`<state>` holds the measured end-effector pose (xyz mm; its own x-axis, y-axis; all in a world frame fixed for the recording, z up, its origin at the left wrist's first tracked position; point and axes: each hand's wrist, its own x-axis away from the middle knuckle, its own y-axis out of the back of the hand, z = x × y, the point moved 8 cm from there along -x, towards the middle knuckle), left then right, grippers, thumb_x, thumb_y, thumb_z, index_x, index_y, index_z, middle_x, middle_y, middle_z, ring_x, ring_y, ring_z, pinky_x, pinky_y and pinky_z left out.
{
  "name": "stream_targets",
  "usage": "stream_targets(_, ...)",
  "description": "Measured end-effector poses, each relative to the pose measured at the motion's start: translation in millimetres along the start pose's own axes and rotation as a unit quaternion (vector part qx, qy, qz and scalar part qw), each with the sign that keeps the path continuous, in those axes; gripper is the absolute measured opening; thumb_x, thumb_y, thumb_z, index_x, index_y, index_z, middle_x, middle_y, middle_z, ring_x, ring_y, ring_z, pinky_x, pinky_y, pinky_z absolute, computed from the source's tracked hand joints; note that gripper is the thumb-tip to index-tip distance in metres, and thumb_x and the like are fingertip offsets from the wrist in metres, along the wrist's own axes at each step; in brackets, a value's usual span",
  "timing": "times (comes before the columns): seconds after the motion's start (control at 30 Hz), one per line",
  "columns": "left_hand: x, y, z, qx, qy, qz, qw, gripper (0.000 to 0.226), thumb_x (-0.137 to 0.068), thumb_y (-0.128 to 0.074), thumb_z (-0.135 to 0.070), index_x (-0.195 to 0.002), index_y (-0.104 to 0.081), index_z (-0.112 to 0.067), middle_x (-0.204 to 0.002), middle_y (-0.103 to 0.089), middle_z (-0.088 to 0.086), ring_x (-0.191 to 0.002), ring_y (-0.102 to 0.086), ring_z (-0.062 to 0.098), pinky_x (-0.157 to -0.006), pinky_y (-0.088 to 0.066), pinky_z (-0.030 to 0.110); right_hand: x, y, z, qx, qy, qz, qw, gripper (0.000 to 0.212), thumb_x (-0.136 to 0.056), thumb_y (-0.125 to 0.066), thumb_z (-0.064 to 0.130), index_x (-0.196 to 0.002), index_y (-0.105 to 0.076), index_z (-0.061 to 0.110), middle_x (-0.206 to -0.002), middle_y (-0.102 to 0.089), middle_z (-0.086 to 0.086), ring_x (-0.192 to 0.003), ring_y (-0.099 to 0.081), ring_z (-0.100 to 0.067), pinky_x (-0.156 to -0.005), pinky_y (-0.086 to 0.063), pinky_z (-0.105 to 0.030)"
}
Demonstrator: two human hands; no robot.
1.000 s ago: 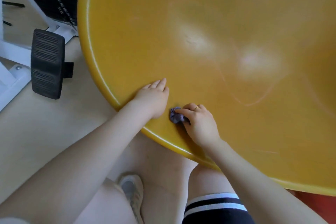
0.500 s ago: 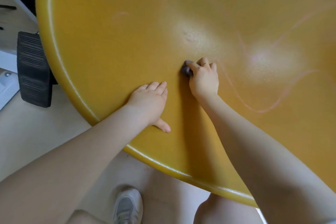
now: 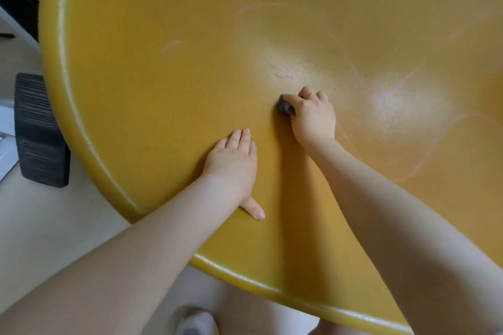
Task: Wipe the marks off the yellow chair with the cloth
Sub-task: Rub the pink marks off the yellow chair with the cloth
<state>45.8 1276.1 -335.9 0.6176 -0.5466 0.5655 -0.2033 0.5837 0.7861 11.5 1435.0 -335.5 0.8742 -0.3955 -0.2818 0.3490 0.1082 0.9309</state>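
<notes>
Two hands on yellow chair [image 3: 152, 106]: right hand [image 3: 313, 114] grips cloth [image 3: 284, 106], left hand [image 3: 232, 163] flat

Lying open across the far and left parts of the yellow chair [image 3: 152, 95], bare all round. Blocking the near middle: left hand [image 3: 232, 163] pressing flat, right hand [image 3: 313, 114] gripping the cloth [image 3: 283, 106] just beyond. Narrowing between them to a slim strip.
</notes>
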Motion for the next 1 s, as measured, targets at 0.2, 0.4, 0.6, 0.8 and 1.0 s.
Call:
stream_targets(0.2,-2.2,-2.2,3.0,-0.009,0.010,0.022,1.000,0.133,-0.060,-0.061,-0.076,-0.147,0.012,-0.006,-0.155,0.021,0.011,-0.144,0.013,0.026,-0.117,-0.002,0.036,11.9,-2.5,-0.8,-0.057,-0.012,0.028,0.998,0.028,-0.094,-0.046,0.016,-0.115,-0.064,0.022,-0.105,-0.054,-0.013,-0.093,-0.044,-0.032,-0.068,-0.032,-0.031)
stream_targets(0.4,-6.0,6.1,-7.2,-0.033,0.025,0.056,0.998,0.134,-0.062,-0.063,-0.073,-0.145,0.013,-0.001,-0.154,0.021,0.013,-0.144,0.010,0.029,-0.117,-0.008,0.037,150.1,36.0,21.3,-0.126,0.099,0.081,0.984,0.029,-0.077,-0.048,0.021,-0.093,-0.072,0.022,-0.074,-0.057,-0.005,-0.058,-0.045,-0.026,-0.053,-0.043,-0.031)
stream_targets(0.6,5.9,9.1,-0.4,0.001,0.031,0.035,0.999,0.129,-0.064,-0.060,-0.074,-0.147,0.009,-0.005,-0.156,0.018,0.007,-0.145,0.010,0.023,-0.117,-0.006,0.035,157.9,39.9,14.7,-0.136,0.142,0.128,0.972,0.032,-0.081,-0.044,0.030,-0.095,-0.072,0.022,-0.075,-0.059,-0.007,-0.058,-0.048,-0.027,-0.047,-0.044,-0.029)
stream_targets(0.8,34.3,2.0,-34.7,0.002,-0.035,-0.030,0.999,0.091,-0.086,-0.046,-0.059,-0.149,-0.005,-0.009,-0.158,0.006,0.006,-0.145,0.005,0.022,-0.117,-0.004,0.036,60.5,10.4,-44.0,-0.006,0.024,0.119,0.993,0.031,-0.095,-0.044,0.018,-0.122,-0.059,0.024,-0.113,-0.052,-0.013,-0.096,-0.044,-0.033,-0.075,-0.033,-0.034)
stream_targets(1.0,57.8,-25.7,-60.0,0.091,-0.039,0.052,0.994,0.117,-0.068,-0.048,-0.079,-0.149,-0.003,-0.006,-0.157,0.011,0.010,-0.145,0.005,0.021,-0.117,-0.004,0.035,105.9,24.7,-26.8,-0.026,0.052,0.131,0.990,0.032,-0.087,-0.050,0.010,-0.113,-0.065,0.020,-0.102,-0.054,-0.013,-0.094,-0.047,-0.033,-0.068,-0.029,-0.033)
